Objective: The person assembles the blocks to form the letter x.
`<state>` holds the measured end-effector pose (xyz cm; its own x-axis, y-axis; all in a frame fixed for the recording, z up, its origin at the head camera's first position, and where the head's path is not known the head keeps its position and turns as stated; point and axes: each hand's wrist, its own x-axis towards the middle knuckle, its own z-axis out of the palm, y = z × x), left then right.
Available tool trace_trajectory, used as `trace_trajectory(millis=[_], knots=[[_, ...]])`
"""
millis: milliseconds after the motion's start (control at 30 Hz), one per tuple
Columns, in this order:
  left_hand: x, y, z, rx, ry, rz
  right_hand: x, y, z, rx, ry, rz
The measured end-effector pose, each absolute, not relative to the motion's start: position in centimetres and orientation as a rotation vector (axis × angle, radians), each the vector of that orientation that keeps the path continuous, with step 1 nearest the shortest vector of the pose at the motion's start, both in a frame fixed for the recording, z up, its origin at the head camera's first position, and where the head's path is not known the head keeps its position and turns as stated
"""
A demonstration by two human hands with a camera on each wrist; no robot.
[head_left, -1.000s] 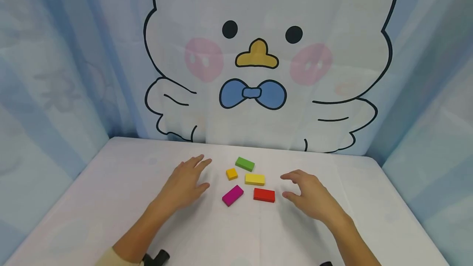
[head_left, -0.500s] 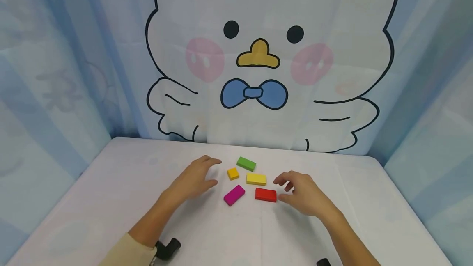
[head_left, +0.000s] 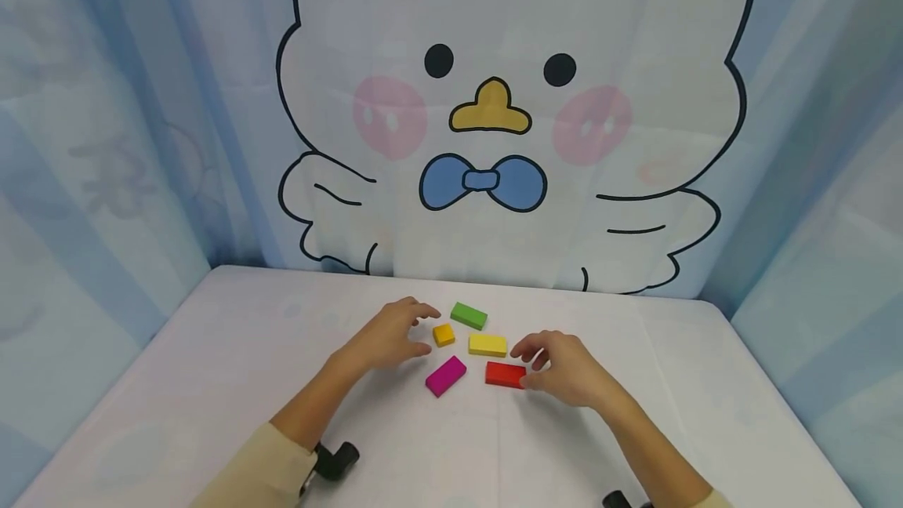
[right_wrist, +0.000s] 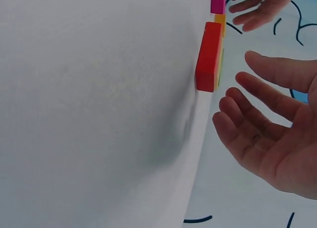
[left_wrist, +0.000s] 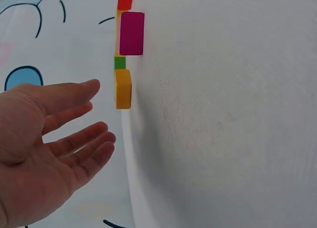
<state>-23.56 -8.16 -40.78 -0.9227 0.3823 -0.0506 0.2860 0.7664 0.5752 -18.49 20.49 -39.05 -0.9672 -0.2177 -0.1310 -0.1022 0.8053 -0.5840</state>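
Five small blocks lie loosely grouped on the white table. My left hand (head_left: pixel 390 335) hovers just left of the small orange block (head_left: pixel 444 335), thumb and fingers apart, holding nothing. In the left wrist view a gap shows between its fingertips and that orange block (left_wrist: pixel 123 89). Over the right end of the red block (head_left: pixel 505 375) hangs my right hand (head_left: pixel 564 367), its fingers loosely bent; the right wrist view shows it apart from the red block (right_wrist: pixel 208 57). Between the hands lie a yellow block (head_left: pixel 487 345), a green block (head_left: pixel 469 316) and a magenta block (head_left: pixel 446 376).
The white-covered table (head_left: pixel 212 382) ends at a curtain (head_left: pixel 494 241) printed with a cartoon bird, and more curtain hangs at both sides. A black wrist-camera mount (head_left: pixel 336 461) sits under the left forearm, another (head_left: pixel 617 499) by the right.
Both hands have moved inward: the left to the right, close to the orange block, and the right to the left, over the red block's end. The blocks have stayed in place.
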Motion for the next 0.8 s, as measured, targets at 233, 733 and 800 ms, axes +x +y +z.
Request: trace_trajectory(millis=[233, 733, 800], knots=[[-24.6, -7.2, -41.0, 0.615, 2.76, 0.845, -18.8, 20.2, -39.4, -0.25, 2.8, -0.861], [-25.8, -6.2, -41.7, 0.643, 2.72, 0.85, -19.3, 19.4, -39.5, -0.296, 2.776, -0.839], [-25.9, -6.2, -41.8, 0.655, 2.721, 0.855, -19.3, 19.2, -39.6, -0.299, 2.779, -0.827]])
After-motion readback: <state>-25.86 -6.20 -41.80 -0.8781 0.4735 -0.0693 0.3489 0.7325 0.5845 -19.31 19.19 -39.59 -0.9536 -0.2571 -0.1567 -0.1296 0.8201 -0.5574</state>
